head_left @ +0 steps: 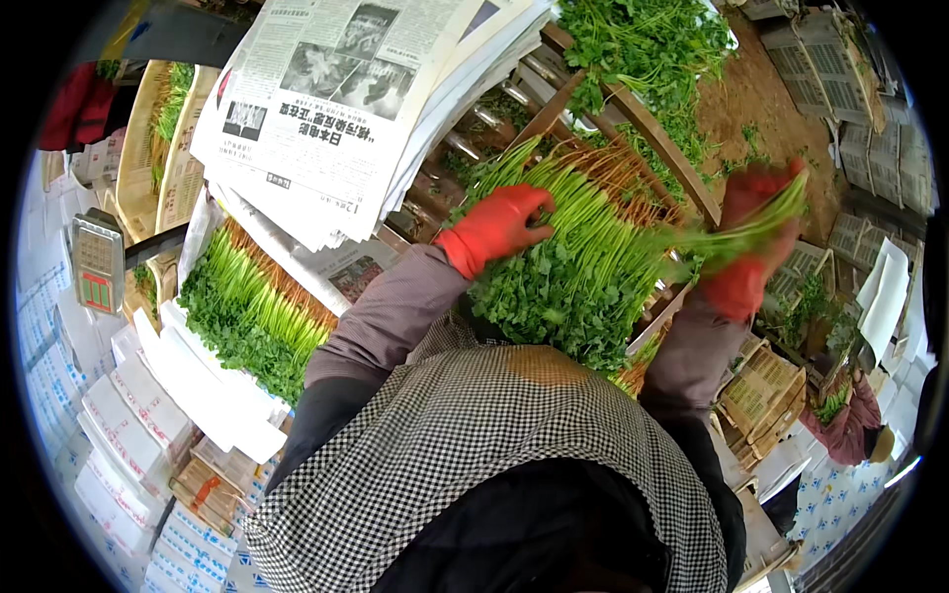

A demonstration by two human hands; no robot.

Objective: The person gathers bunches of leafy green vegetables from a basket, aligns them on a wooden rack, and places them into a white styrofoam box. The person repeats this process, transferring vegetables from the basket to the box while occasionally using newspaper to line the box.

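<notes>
In front of me lies a broad layer of coriander, its leaves toward my body and its reddish roots pointing away. My left hand, in a red rubber glove, hovers at the left part of these stems; its fingers are bent, with a gap between them and the thumb, and nothing shows in them. My right hand, also red-gloved and slightly blurred, is raised to the right of the layer. It is closed on a small bunch of coriander stems, which stretch across the fingers. Some of the bunch is smeared by motion.
A stack of newspapers stands at the far left. Beside it, a white-lined box holds packed coriander. Loose greens are heaped beyond a wooden rail. A scale and cartons sit left; another person is at right.
</notes>
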